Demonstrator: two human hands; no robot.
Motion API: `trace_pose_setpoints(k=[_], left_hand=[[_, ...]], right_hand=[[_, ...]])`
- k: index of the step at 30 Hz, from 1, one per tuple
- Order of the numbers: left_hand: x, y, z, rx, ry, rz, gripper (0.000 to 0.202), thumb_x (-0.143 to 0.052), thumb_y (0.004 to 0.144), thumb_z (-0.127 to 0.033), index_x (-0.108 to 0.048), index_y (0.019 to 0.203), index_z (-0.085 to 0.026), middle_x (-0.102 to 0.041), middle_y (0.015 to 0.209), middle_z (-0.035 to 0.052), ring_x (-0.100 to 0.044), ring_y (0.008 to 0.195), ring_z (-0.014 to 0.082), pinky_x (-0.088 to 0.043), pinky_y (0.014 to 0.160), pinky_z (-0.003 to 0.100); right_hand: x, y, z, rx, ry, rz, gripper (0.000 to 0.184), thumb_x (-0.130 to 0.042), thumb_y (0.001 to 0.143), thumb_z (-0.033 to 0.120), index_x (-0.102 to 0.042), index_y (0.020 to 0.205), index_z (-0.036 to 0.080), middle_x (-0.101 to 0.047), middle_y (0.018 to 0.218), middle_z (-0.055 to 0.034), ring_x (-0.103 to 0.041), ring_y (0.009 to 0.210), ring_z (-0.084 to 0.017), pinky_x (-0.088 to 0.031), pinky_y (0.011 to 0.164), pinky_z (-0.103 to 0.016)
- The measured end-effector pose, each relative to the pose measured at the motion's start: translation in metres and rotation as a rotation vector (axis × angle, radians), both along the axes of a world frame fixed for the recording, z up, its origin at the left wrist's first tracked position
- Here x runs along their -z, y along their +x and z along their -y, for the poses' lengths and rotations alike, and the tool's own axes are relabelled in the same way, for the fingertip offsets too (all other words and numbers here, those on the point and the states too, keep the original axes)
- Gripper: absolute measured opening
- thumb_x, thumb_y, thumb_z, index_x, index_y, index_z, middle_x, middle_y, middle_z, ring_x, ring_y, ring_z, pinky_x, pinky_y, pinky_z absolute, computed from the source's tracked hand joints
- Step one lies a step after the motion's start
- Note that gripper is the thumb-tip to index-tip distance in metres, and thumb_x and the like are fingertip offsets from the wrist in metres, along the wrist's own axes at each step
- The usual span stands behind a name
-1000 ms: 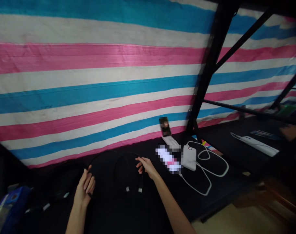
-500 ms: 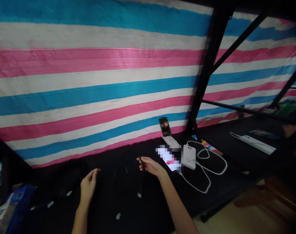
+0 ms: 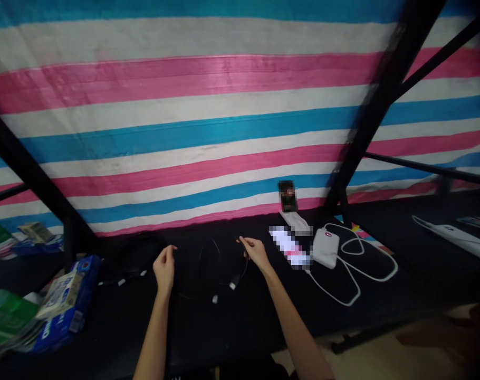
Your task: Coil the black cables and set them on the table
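Observation:
A black cable hangs in a loose loop from my right hand, whose thumb and fingers pinch it. One metal-tipped plug of it dangles below that hand. A second pale plug end rests on the dark surface between my hands. To the left, my left hand has its fingertips pressed together; whatever they hold is lost against the black background. Beside it lies a coiled black cable with several light connector ends.
Right of my hands are a lit phone and a white power bank with white cables. Blue packaging and a green package stand at left. Black metal posts frame a striped sheet behind.
The view has shifted left, bringing more packaging into sight. My right hand still holds the cable, its hanging plug now higher in view. My left hand stays pinched.

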State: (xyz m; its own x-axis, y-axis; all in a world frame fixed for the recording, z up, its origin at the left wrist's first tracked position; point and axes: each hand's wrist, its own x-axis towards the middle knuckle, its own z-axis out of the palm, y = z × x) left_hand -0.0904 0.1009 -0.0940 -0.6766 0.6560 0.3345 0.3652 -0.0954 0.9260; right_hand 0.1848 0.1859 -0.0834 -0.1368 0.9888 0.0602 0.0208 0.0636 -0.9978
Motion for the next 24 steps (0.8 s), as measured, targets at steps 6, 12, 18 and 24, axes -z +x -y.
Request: trace_pose_setpoints(k=[6,12,18,24], left_hand=[[-0.012,0.000,0.009,-0.266,0.266,0.141,0.039,-0.043,0.086,-0.051,-0.053,0.077,-0.015,-0.029,0.050,-0.0087,-0.026,0.040,0.0058,-0.021,0.039,0.021],[-0.017,0.016,0.018,-0.283,0.325,0.189,0.036,-0.049,0.084,-0.049,-0.056,0.074,-0.015,-0.032,0.047,-0.0091,-0.027,0.038,0.0056,-0.021,0.038,0.021],[-0.032,0.024,0.034,-0.369,0.370,0.224,0.030,-0.051,0.081,-0.044,-0.060,0.079,-0.015,-0.035,0.045,-0.0083,-0.030,0.040,0.0070,-0.023,0.040,0.022],[-0.071,0.005,0.080,-0.375,0.318,0.230,0.040,-0.063,0.070,-0.048,-0.068,0.092,-0.014,-0.034,0.043,-0.0082,-0.025,0.040,0.0052,-0.016,0.037,0.021]], right_hand=[[-0.011,0.002,0.004,0.023,0.072,-0.024,0.052,-0.046,0.082,0.057,-0.070,0.094,0.013,-0.042,0.043,0.0057,-0.042,0.037,-0.009,-0.034,0.039,-0.022],[-0.006,-0.003,0.008,0.135,0.170,0.018,0.059,-0.060,0.073,0.052,-0.053,0.123,0.021,-0.056,0.076,0.0018,-0.040,0.039,-0.006,-0.033,0.033,-0.019],[-0.006,0.007,0.007,0.178,0.326,0.127,0.032,-0.058,0.076,0.047,-0.071,0.075,0.018,-0.064,0.091,-0.0089,-0.060,0.063,-0.016,-0.047,0.047,-0.026],[-0.026,0.035,0.013,0.264,0.391,0.168,0.031,-0.055,0.080,0.045,-0.073,0.080,0.020,-0.063,0.100,-0.0106,-0.059,0.096,-0.025,-0.053,0.069,-0.033]])
